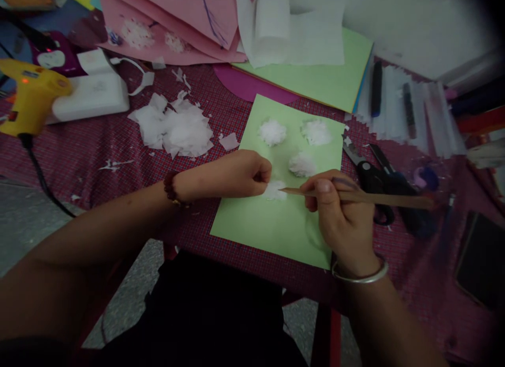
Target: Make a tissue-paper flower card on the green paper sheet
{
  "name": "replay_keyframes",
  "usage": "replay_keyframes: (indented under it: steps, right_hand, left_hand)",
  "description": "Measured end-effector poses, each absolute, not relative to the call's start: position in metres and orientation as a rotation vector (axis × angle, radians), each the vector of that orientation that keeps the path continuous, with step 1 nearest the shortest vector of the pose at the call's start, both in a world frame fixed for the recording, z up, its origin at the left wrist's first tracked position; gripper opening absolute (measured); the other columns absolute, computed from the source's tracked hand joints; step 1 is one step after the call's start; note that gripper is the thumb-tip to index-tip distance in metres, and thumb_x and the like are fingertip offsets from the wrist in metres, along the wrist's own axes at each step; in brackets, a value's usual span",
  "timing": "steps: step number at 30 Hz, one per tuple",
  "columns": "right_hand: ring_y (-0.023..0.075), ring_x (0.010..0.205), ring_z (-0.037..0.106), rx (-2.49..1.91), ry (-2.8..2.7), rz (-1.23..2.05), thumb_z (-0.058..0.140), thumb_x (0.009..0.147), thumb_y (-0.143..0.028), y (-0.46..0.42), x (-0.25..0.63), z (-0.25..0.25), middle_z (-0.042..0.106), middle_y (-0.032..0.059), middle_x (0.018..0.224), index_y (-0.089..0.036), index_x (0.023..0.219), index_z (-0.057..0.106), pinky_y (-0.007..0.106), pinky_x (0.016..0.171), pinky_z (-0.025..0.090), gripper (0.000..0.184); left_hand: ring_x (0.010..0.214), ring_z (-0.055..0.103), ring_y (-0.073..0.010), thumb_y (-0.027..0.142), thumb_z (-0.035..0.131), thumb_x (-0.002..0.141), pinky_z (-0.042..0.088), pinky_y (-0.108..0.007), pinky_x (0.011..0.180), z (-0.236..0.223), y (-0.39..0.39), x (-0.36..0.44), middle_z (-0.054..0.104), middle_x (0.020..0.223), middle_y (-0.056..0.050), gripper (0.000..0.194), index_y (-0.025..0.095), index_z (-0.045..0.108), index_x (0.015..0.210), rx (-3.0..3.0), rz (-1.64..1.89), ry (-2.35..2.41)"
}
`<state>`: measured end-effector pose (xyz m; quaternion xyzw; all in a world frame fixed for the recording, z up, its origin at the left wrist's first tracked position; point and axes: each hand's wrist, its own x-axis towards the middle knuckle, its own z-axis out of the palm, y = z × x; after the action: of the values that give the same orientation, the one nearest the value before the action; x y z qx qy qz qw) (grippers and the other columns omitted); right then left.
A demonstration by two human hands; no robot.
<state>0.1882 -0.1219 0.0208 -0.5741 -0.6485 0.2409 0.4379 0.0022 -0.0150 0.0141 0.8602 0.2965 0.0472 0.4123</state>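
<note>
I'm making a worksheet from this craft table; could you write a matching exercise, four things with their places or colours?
1. pointed stick
2. glue gun
3. scissors
4. loose paper pieces

A. yellow
B. black-handled, right of the green sheet
C. white, heaped left of the green sheet
D. in the right hand

Pairs: 1-D, 2-A, 3-B, 4-C

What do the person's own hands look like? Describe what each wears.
The left hand wears a dark red beaded bracelet at the wrist; the right hand, a smooth, round silver-coloured bangle. Both are ungloved, without sleeves at the wrists.
</note>
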Motion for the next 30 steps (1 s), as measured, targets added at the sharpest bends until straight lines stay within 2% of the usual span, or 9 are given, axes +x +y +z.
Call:
replay_keyframes:
  steps: [4,11,19,26,30]
  right_hand:
    - [0.0105,0.054,0.05,-1.399,-1.568,0.579,0.047,0.099,-0.029,-0.125,0.186,0.023,0.054,-0.0026,0.062,-0.021,0.076,0.063,0.027,0.049,0.037,0.029]
    - [0.0095,0.057,0.052,-1.42,-1.771,0.571,0.05,0.097,-0.027,-0.125,0.182,0.021,0.055,-0.0029,0.065,-0.021,0.081,0.062,0.025,0.054,0.04,0.021]
    - [0.0113,0.061,0.056,-1.462,-1.921,0.459,0.049,0.097,-0.027,-0.122,0.183,0.019,0.058,-0.002,0.067,-0.02,0.082,0.06,0.026,0.056,0.04,0.02]
    - [0.0117,0.058,0.054,-1.493,-1.987,0.404,0.047,0.098,-0.028,-0.12,0.179,0.016,0.057,-0.0014,0.065,-0.02,0.081,0.059,0.026,0.054,0.038,0.022]
    - [0.0133,0.059,0.054,-1.485,-2.011,0.431,0.044,0.098,-0.027,-0.12,0.176,0.015,0.058,0.0002,0.066,-0.02,0.079,0.057,0.028,0.055,0.038,0.025]
  left_hand:
    - [0.056,0.049,-0.0079,0.012,0.053,0.071,0.031,-0.022,0.054,0.014,-0.016,0.004,0.061,0.061,0.002,0.014,0.014,0.067,0.071,2.18,0.126,0.764]
    - [0.055,0.049,-0.0079,0.013,0.056,0.073,0.03,-0.022,0.054,0.011,-0.016,0.006,0.06,0.058,0.002,0.012,0.014,0.068,0.07,2.157,0.165,0.788]
    - [0.056,0.047,-0.0076,0.016,0.056,0.075,0.032,-0.021,0.052,0.012,-0.01,0.006,0.057,0.06,0.003,0.009,0.013,0.064,0.073,2.034,0.248,0.758]
    - [0.062,0.045,-0.0093,0.017,0.053,0.079,0.033,-0.022,0.057,0.032,0.012,-0.014,0.057,0.068,0.0,0.011,0.013,0.063,0.081,1.974,0.454,1.024]
    - [0.064,0.043,-0.0091,0.018,0.052,0.08,0.034,-0.023,0.063,0.04,0.026,-0.032,0.056,0.068,0.0,0.014,0.011,0.064,0.082,2.084,0.414,1.188]
